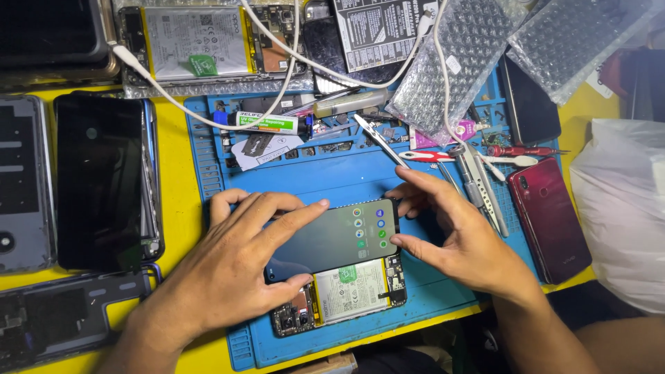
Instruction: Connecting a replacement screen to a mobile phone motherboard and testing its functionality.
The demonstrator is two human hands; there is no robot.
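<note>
Hands frame a lit phone screen (pixel 331 239) near the middle of the blue work mat (pixel 346 176), which lies on the yellow table (pixel 176 201). The left hand (pixel 235 266) lies over the screen's left end, forefinger stretched flat along its upper edge and thumb tucked under the lower edge, a grip pinching the panel. The right hand (pixel 460 239) pinches the screen's right end, thumb at the lower corner and fingers curled over the top, probably so the glass stays level and is touched only at its rims. The screen sits partly over an opened phone body (pixel 343 294), whose pale battery and circuit boards show just below it; held this way the panel seems to hover slightly off that body rather than lie seated in it.

Open room is scarce. Bare mat shows only in a band just above the screen; beyond that lie tweezers (pixel 377 138), a glue tube (pixel 267 122) and small tools. A red phone (pixel 551 218) lies near the mat's right edge, close to the right wrist. A dark phone (pixel 100 180) rests on the table left of the mat. The opened body reaches close to the mat's front edge, near the table's front edge.
</note>
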